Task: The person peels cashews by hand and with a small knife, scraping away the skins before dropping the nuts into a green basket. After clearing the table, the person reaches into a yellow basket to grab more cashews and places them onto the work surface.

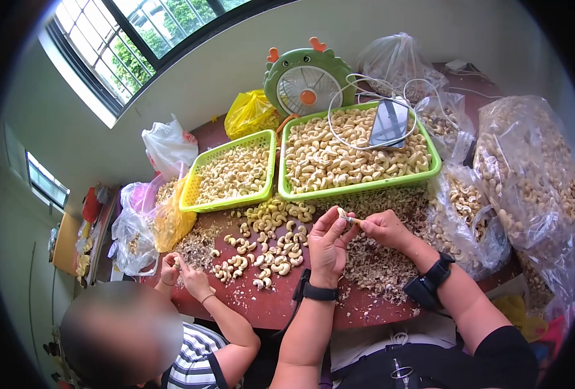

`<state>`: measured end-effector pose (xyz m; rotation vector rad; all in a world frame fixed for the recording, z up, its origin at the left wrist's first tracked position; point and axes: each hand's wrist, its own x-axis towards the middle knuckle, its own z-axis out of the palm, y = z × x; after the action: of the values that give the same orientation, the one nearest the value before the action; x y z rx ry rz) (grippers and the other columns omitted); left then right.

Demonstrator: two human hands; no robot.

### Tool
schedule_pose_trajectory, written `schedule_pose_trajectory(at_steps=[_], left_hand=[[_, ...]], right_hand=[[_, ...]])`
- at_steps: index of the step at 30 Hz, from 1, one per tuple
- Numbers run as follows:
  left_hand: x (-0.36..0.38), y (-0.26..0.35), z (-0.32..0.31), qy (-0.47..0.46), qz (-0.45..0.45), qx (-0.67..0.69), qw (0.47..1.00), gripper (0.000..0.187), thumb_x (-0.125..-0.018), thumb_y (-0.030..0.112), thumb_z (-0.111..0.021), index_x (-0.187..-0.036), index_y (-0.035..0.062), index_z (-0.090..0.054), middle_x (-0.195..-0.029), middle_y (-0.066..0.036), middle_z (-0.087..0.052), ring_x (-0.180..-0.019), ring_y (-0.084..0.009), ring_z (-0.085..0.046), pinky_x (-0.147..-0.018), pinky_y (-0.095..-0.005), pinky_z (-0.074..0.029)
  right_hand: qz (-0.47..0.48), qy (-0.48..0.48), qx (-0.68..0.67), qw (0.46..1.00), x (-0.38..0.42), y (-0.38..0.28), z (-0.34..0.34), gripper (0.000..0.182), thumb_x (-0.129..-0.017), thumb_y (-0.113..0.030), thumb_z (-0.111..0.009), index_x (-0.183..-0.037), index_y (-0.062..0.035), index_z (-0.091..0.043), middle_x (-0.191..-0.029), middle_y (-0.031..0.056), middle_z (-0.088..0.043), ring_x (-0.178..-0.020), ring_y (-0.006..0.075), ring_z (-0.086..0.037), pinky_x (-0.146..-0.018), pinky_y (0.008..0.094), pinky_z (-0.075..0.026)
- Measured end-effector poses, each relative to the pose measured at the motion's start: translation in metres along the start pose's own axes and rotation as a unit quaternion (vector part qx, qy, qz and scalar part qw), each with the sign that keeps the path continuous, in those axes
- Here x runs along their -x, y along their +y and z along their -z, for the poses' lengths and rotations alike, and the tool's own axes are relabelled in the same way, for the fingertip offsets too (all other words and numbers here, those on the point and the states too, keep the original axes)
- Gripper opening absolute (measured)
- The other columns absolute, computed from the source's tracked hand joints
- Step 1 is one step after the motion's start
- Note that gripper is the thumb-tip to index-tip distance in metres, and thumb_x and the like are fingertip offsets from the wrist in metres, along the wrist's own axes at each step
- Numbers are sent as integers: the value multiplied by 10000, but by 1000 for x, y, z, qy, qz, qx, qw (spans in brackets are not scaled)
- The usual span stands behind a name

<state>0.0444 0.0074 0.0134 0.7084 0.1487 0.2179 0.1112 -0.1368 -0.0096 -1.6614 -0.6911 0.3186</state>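
My left hand pinches a cashew nut between thumb and fingertips above the table's front part. In my right hand is a small knife with a light-coloured handle, its short metal tip against or very near the nut. My fingers hide much of both. Below them lies a heap of brown skin scraps. To the left, loose cashews are spread on the dark red table. Behind my hands stands a large green basket full of cashews.
A smaller green-yellow basket of cashews, a phone with a white cable, and a green fan are at the back. Bulging plastic bags line the right. A person in a striped shirt works with both hands at the left.
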Motion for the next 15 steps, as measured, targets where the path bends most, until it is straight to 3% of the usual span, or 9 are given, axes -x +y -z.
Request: schedule_pose_trajectory(at_steps=[5,15], left_hand=[[-1,-2,4,-45,-1,-4,999,235,-768,-51,-531,-995,7,-513,-926,-134,-577,-931,-269,-560,-789,-409,-499],[-1,-1,2,-14,1,7,1000,228,-778,-18,-544,-998,37,-522,-927,-91,-584,-953,-232,-550,-775,-408,-502]], right_hand=[[2,7,-15,1000,-2,1,0,420,-815,-354,-519,-564,-18,-532,-477,-41,-418,-474,34,-355,-409,224,-300],[-3,-9,3,1000,-1,-2,0,387,-818,-314,-515,-579,-10,-535,-470,-38,-410,-466,35,-350,-404,228,-297]])
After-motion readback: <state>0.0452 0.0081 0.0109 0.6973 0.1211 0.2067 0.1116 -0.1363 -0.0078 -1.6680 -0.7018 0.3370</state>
